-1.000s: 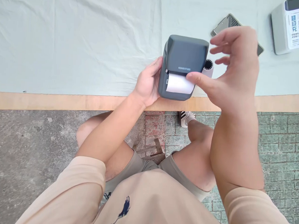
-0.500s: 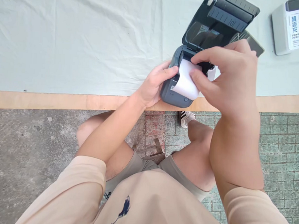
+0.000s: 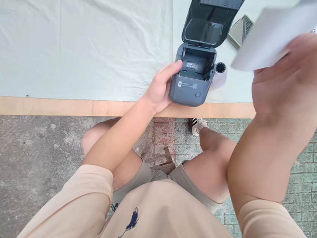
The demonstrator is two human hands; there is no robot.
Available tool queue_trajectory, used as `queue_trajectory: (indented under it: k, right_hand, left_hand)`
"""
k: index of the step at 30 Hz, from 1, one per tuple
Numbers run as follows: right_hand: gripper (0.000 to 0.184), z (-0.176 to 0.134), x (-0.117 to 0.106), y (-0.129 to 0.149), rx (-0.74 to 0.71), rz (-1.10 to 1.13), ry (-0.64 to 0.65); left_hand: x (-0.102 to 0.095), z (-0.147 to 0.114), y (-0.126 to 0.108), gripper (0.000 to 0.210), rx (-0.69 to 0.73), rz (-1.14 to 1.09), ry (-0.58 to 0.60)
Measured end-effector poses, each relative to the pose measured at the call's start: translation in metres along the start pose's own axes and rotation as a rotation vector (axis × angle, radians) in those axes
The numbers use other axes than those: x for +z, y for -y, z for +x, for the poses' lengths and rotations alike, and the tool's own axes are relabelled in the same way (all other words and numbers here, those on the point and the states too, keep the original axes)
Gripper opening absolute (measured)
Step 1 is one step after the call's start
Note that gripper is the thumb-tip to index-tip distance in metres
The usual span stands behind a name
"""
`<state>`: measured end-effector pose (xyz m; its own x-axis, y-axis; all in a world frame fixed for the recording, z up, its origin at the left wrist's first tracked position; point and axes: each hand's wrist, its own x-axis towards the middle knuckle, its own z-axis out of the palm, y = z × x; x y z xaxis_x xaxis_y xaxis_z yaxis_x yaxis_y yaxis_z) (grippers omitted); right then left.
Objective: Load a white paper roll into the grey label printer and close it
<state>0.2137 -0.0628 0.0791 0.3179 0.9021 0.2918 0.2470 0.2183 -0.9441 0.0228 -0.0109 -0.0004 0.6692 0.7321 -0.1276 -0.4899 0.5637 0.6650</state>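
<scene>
My left hand (image 3: 163,85) is closed round the left side of a dark grey label printer (image 3: 186,94), thumb on its rim. The printer's lid (image 3: 212,22) stands raised, and its roll bay (image 3: 197,63) holds no paper, showing a small printed label inside. Up at the right, my right hand (image 3: 290,75) grips a white paper roll (image 3: 265,39) with a loose strip hanging out to the left. Motion blurs this roll, and the fingers are partly hidden behind it. Beside the printer's right side rests another white roll (image 3: 219,77) with a black toothed core.
A flat, shiny dark rectangular object (image 3: 238,33) lies on the pale tablecloth (image 3: 111,44) behind the second roll. The table's wooden edge (image 3: 57,106) runs across in front of me. Below are my knees and a small wooden stool (image 3: 164,159).
My right hand has lifted the paper roll out of the printer and carried it up and right. The printer has tilted back slightly in my left hand, which keeps its hold.
</scene>
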Motion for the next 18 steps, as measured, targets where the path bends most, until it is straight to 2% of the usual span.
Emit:
queue_trajectory:
  k: [2,3,4,5,6,8,10,13,16,18]
  right_hand:
    - [0.038,0.01,-0.018,-0.015,0.256,0.23,-0.121]
    - [0.041,0.014,-0.025,-0.024,0.361,0.252,-0.164]
    - [0.037,0.018,-0.032,-0.033,0.372,0.207,-0.155]
    - [0.028,0.02,-0.037,-0.042,0.303,0.128,-0.238]
    - [0.025,0.021,-0.04,-0.051,0.225,0.005,-0.255]
    - [0.032,0.02,-0.042,-0.067,0.044,-0.197,-0.271]
    - [0.038,0.018,-0.041,-0.08,-0.03,-0.397,-0.247]
    - [0.044,0.013,-0.042,-0.098,0.014,-0.636,-0.225]
    - [0.052,0.009,-0.047,-0.109,0.059,-0.709,-0.232]
    - [0.062,0.006,-0.051,-0.107,0.076,-0.73,-0.23]
  left_hand:
    - [-0.002,0.001,0.0,0.029,-0.001,-0.022,-0.008]
    - [-0.002,0.001,-0.001,0.029,0.001,-0.03,-0.007]
    - [-0.003,0.001,-0.001,0.029,0.001,-0.033,-0.002]
    - [-0.003,0.001,-0.001,0.028,-0.001,-0.032,0.002]
    - [-0.003,0.001,-0.001,0.028,-0.005,-0.029,0.006]
    - [-0.003,0.001,0.0,0.029,-0.009,-0.023,0.012]
    - [-0.003,0.001,0.0,0.029,-0.006,-0.021,0.024]
    - [-0.003,0.001,0.001,0.028,0.003,-0.018,0.024]
    - [-0.004,0.001,0.001,0.028,-0.001,-0.007,0.008]
    - [-0.004,0.001,0.001,0.028,-0.004,-0.006,0.02]
